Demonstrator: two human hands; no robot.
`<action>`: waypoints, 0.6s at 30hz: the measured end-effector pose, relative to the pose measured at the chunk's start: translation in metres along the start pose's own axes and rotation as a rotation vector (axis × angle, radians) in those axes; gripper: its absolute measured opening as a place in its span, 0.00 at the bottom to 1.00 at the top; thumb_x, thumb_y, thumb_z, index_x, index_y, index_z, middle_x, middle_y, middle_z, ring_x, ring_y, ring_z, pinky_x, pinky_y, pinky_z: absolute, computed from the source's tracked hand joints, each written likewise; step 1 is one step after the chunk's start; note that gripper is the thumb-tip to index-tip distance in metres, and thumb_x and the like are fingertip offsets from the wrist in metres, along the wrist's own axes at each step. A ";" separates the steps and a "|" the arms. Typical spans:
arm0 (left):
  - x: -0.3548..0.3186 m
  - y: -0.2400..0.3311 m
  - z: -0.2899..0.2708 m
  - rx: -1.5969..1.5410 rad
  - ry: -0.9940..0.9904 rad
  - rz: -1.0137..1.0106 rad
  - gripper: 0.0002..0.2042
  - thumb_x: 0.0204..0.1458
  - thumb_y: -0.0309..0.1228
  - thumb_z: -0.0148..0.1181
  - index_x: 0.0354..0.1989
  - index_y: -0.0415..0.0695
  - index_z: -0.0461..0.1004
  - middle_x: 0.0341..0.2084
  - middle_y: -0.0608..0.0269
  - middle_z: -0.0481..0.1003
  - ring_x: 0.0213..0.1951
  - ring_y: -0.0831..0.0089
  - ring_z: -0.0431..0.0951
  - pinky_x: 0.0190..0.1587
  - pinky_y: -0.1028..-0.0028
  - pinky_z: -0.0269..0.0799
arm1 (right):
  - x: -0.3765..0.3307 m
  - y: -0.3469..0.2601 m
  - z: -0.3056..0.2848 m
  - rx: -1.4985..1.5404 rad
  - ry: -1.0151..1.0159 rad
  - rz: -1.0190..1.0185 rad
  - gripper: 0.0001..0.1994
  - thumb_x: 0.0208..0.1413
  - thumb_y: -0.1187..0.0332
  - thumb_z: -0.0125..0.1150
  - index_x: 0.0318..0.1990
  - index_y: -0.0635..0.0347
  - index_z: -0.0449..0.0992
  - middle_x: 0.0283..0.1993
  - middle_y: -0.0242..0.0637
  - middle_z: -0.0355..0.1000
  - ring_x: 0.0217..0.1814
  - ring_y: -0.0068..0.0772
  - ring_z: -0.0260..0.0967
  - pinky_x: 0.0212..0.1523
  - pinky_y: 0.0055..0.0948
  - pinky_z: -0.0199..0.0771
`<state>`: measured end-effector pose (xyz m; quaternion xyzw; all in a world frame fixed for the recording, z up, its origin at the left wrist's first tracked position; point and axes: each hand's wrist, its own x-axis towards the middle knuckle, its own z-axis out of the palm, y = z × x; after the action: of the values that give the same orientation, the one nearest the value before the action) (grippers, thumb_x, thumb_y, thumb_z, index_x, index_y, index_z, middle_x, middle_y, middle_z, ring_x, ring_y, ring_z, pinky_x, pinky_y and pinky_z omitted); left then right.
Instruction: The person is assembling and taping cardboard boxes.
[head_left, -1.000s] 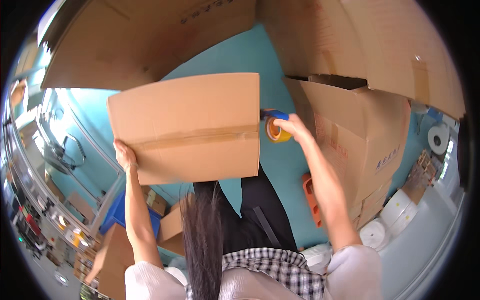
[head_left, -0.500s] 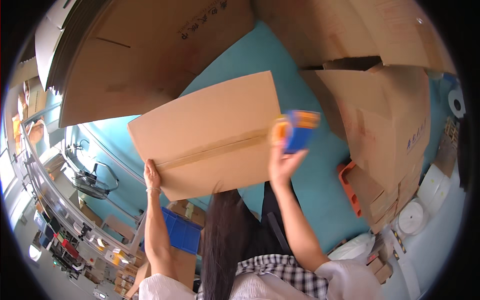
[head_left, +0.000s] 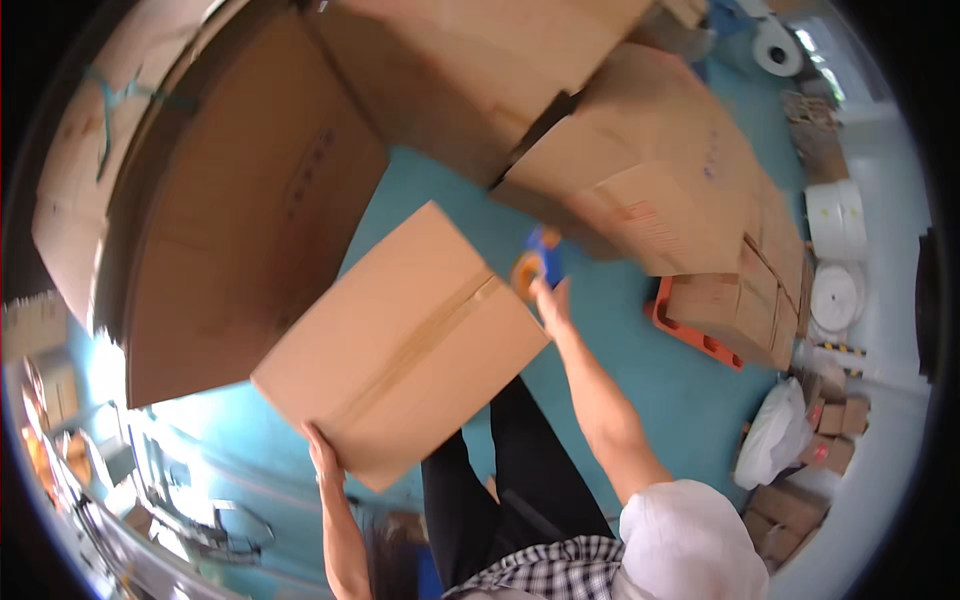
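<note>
In front of me a brown cardboard box (head_left: pixel 395 330) hangs tilted above the blue-green floor, with a strip of tape along the middle seam of its upper face. My left hand (head_left: pixel 323 455) grips its near left edge, some fingers hidden beneath. By the box's right corner, my right hand (head_left: pixel 553 305) is closed around a blue tape dispenser (head_left: pixel 546 258) carrying an orange-brown roll. Motion blurs the dispenser a little. Whether that hand also bears on the box I cannot tell.
Large cardboard sheets (head_left: pixel 240 230) stand at the left. Big cartons (head_left: pixel 650 160) rise ahead and right, by an orange pallet (head_left: pixel 700 335). White rolls (head_left: pixel 835 295), a stuffed white bag (head_left: pixel 775 435) and small cartons (head_left: pixel 790 510) line the right wall.
My view has swung to the right. The box has turned in my hands, its right end now pointing farther away. The dispenser remains in my right hand at that end.
</note>
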<state>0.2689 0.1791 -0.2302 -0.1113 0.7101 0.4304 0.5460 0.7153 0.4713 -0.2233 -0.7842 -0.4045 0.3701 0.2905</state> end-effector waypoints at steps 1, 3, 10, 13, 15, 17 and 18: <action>0.001 0.001 -0.005 0.268 -0.004 0.143 0.37 0.60 0.58 0.46 0.61 0.31 0.63 0.56 0.49 0.70 0.56 0.63 0.70 0.56 0.67 0.66 | -0.018 0.019 -0.005 0.227 -0.173 0.240 0.23 0.51 0.59 0.59 0.49 0.64 0.63 0.40 0.37 0.65 0.37 0.29 0.66 0.37 0.36 0.70; -0.014 0.036 -0.043 0.459 0.089 0.358 0.33 0.59 0.53 0.51 0.57 0.31 0.67 0.53 0.48 0.73 0.52 0.62 0.73 0.54 0.66 0.68 | -0.078 0.005 0.021 0.746 -0.178 0.435 0.14 0.52 0.61 0.59 0.41 0.58 0.70 0.38 0.37 0.71 0.35 0.33 0.72 0.37 0.34 0.75; -0.243 0.176 0.096 0.895 -0.052 0.771 0.26 0.47 0.48 0.68 0.45 0.37 0.77 0.32 0.50 0.81 0.39 0.60 0.83 0.42 0.66 0.75 | -0.272 0.084 -0.222 1.086 -0.070 0.598 0.23 0.52 0.55 0.53 0.50 0.62 0.71 0.45 0.39 0.76 0.47 0.39 0.73 0.51 0.37 0.72; -0.294 0.167 0.164 0.925 -0.359 1.051 0.35 0.39 0.54 0.72 0.49 0.37 0.74 0.25 0.52 0.80 0.28 0.61 0.83 0.31 0.68 0.77 | -0.358 0.081 -0.297 1.163 0.371 0.498 0.25 0.48 0.60 0.54 0.56 0.50 0.69 0.53 0.37 0.72 0.53 0.40 0.71 0.57 0.40 0.69; -0.341 0.151 0.211 1.076 -0.475 1.215 0.42 0.36 0.57 0.73 0.52 0.34 0.71 0.18 0.57 0.76 0.19 0.63 0.79 0.23 0.69 0.74 | -0.406 0.104 -0.341 1.296 0.484 0.266 0.25 0.46 0.61 0.53 0.56 0.46 0.69 0.55 0.36 0.70 0.55 0.40 0.70 0.58 0.43 0.69; -0.400 0.138 0.245 1.087 -0.641 1.409 0.48 0.34 0.61 0.72 0.53 0.28 0.68 0.12 0.62 0.72 0.13 0.65 0.75 0.17 0.69 0.71 | -0.447 0.068 -0.370 1.255 0.793 0.127 0.27 0.45 0.61 0.52 0.57 0.46 0.69 0.56 0.36 0.70 0.57 0.40 0.69 0.58 0.44 0.69; -0.425 0.128 0.254 1.077 -0.764 1.400 0.49 0.33 0.60 0.73 0.53 0.27 0.67 0.18 0.54 0.75 0.18 0.61 0.78 0.21 0.67 0.74 | -0.469 0.089 -0.392 1.224 0.741 -0.026 0.26 0.47 0.60 0.52 0.57 0.48 0.69 0.55 0.36 0.70 0.57 0.40 0.69 0.57 0.43 0.70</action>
<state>0.5224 0.3105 0.1949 0.7510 0.4922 0.2823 0.3377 0.8855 -0.0337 0.0901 -0.5497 -0.0086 0.2366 0.8011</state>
